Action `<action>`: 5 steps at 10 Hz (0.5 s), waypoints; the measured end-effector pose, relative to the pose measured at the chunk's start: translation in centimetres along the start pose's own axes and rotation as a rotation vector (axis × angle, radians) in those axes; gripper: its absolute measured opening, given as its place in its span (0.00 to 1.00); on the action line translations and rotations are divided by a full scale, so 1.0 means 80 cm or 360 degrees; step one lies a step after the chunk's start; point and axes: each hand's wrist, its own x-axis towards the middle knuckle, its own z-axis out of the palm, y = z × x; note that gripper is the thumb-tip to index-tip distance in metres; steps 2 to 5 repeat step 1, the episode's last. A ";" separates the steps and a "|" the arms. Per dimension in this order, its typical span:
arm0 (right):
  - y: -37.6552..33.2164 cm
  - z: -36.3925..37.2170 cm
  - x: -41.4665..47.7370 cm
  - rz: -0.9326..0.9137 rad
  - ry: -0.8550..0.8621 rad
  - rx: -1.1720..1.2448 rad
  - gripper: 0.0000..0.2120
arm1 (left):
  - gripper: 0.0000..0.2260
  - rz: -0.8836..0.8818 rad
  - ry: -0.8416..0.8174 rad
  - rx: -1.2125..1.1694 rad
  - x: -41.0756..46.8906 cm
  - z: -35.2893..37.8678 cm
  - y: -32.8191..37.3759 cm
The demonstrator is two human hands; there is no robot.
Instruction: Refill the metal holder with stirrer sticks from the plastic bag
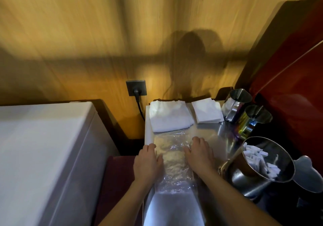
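A clear plastic bag point(174, 159) of pale stirrer sticks lies lengthwise on the metal counter point(208, 131) in front of me. My left hand point(146, 161) lies palm down on the bag's left edge, and my right hand point(199, 154) holds its right edge, fingers curled onto the plastic. Two upright metal holders stand at the back right, one against the wall point(236, 103) and one nearer point(255, 121); what is inside them is hidden. The view is motion-blurred.
A folded white cloth point(169, 117) and a stack of white napkins point(207, 111) lie behind the bag. A large metal cup of white sachets point(267, 159) stands at the right. A white appliance point(43, 147) is at the left, a plugged wall socket point(136, 87) behind.
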 end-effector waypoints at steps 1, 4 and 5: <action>-0.007 -0.015 0.007 -0.0042 -0.0067 0.0071 0.21 | 0.18 0.0055 0.0070 0.0056 0.008 -0.011 0.000; -0.007 -0.015 0.007 -0.0042 -0.0067 0.0071 0.21 | 0.18 0.0055 0.0070 0.0056 0.008 -0.011 0.000; -0.007 -0.015 0.007 -0.0042 -0.0067 0.0071 0.21 | 0.18 0.0055 0.0070 0.0056 0.008 -0.011 0.000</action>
